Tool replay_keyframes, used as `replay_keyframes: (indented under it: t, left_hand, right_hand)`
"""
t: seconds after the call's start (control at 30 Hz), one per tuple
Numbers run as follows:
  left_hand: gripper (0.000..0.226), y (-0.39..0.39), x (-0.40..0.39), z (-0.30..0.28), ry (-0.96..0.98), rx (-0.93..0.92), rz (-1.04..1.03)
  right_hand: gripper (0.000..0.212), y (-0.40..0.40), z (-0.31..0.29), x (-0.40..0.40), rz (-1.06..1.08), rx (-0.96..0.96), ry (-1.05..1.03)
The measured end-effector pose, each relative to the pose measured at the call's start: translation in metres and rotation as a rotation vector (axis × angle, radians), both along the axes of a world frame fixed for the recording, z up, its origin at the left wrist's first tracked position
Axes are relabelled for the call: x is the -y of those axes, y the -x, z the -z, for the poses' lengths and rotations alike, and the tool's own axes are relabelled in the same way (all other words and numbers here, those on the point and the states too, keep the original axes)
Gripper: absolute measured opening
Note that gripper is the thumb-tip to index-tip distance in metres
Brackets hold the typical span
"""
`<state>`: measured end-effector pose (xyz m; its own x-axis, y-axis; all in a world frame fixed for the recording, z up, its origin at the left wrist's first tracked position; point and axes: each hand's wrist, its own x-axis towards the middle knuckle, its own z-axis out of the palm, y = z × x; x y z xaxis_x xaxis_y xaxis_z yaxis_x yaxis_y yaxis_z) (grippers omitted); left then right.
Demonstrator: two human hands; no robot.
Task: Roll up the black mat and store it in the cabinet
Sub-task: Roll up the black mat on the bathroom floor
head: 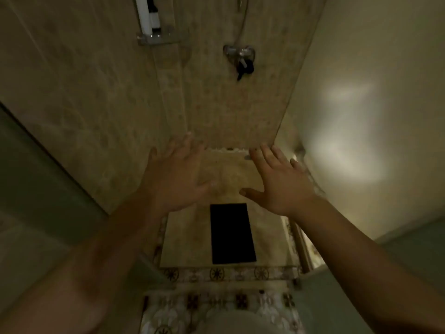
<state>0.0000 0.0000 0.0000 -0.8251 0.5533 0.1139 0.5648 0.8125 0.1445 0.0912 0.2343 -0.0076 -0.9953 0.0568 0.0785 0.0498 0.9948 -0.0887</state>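
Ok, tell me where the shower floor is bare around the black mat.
Bare tile lies left of the black mat, up to the tiled wall, and beyond its far end toward the back wall, under the left hand and right hand. The strip right of the mat, toward the threshold rail, is narrower. Both hands are open and empty.

Left hand (177,175), right hand (280,183) outstretched, empty
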Motion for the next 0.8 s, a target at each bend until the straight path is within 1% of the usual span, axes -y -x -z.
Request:
replay_keyframes:
  t: [0.03, 0.1, 0.17, 0.33, 0.5, 0.63, 0.73, 0.8]
  left_hand:
    - [0.096, -0.002, 0.004, 0.008, 0.034, 0.044, -0.002]
    - [0.097, -0.002, 0.013, 0.031, 0.075, 0.069, 0.010]
    - [0.096, -0.001, 0.023, 0.055, 0.085, 0.116, 0.009]
    - [0.094, 0.006, 0.026, 0.090, 0.105, 0.214, -0.022]
    - [0.089, 0.029, 0.013, 0.116, 0.099, 0.313, -0.072]
    - [0.081, 0.049, -0.004, 0.131, 0.047, 0.246, -0.096]
    - [0.079, 0.062, -0.024, 0.136, 0.061, 0.290, -0.144]
    - [0.082, 0.072, -0.037, 0.137, 0.096, 0.328, -0.182]
  right_hand:
    - [0.099, 0.001, 0.009, 0.005, 0.000, 0.056, 0.010]
    - [0.101, 0.003, 0.033, 0.011, -0.002, 0.123, 0.013]
    - [0.101, 0.002, 0.059, 0.014, 0.003, 0.200, 0.040]
    - [0.098, 0.009, 0.110, 0.012, -0.042, 0.378, 0.062]
    - [0.097, 0.032, 0.151, -0.013, -0.099, 0.476, 0.107]
    - [0.095, 0.059, 0.175, -0.040, -0.143, 0.509, 0.102]
    - [0.096, 0.081, 0.185, -0.063, -0.180, 0.531, 0.094]
    - [0.096, 0.095, 0.187, -0.076, -0.194, 0.550, 0.094]
